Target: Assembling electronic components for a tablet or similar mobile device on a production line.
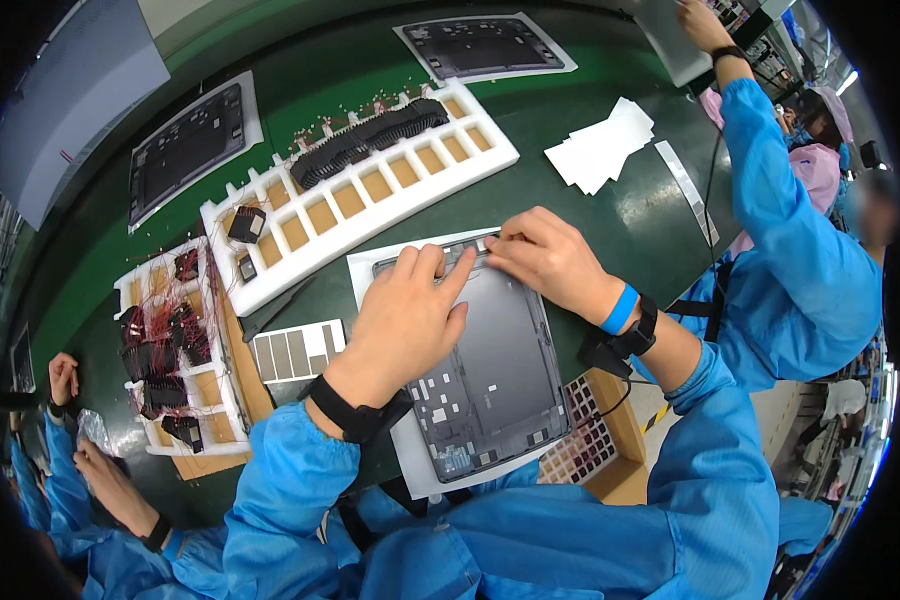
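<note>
A dark grey tablet back housing point(495, 350) lies on a white sheet point(415, 470) in front of me, its inner side up with small white pads stuck in it. Over its upper left part, my left hand point(405, 315) has the index finger stretched out to the far edge, the other fingers partly bent. My right hand point(552, 262) pinches at the far right corner of the housing; whatever lies between the fingertips is too small to make out. To the left of the housing is a sheet of grey rectangular stickers point(300, 352).
A long white foam tray point(253, 292) holds black parts; another foam tray point(240, 412) holds wired parts. Further housings point(485, 45) point(190, 150) lie beyond. White papers point(600, 148) and a strip point(685, 185) are right. A cardboard box point(622, 425) stands below. Co-workers' hands point(115, 485) point(705, 25) flank me.
</note>
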Action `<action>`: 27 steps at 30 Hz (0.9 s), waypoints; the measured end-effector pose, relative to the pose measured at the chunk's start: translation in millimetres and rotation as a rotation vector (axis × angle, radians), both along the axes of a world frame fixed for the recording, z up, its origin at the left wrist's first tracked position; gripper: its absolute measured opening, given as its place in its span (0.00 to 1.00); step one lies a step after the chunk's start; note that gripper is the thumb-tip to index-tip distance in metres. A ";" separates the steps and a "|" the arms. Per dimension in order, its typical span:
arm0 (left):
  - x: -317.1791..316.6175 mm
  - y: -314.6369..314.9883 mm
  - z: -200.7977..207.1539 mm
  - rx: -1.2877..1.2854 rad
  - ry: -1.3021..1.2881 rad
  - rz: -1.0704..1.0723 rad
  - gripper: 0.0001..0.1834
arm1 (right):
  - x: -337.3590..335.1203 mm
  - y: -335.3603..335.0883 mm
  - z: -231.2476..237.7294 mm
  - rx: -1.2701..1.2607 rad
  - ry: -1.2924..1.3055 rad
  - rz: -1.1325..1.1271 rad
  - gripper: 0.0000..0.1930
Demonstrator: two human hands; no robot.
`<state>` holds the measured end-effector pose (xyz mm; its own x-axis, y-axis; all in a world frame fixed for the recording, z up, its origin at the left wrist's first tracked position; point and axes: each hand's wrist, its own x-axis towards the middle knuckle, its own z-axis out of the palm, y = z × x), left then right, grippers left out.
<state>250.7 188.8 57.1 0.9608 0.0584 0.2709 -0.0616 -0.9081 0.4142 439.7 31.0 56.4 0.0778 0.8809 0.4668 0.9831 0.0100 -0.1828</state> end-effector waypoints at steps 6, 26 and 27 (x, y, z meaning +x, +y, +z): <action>3.1 -8.0 -4.3 0.095 -0.029 0.047 0.30 | -14.8 -19.3 12.4 -0.217 -0.108 -0.081 0.26; -170.9 -24.0 39.2 -1.832 0.385 0.356 0.30 | -130.4 -162.5 -3.3 -0.795 0.895 -0.722 0.33; -162.3 -22.9 40.0 -1.899 0.437 0.362 0.29 | -141.7 -153.5 -11.0 -0.504 1.326 -0.748 0.30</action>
<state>88.4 165.9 97.2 0.8122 0.1106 -0.5728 0.3479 0.6963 0.6278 298.0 -122.6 45.4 0.6361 0.4965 -0.5907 -0.1089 -0.7001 -0.7057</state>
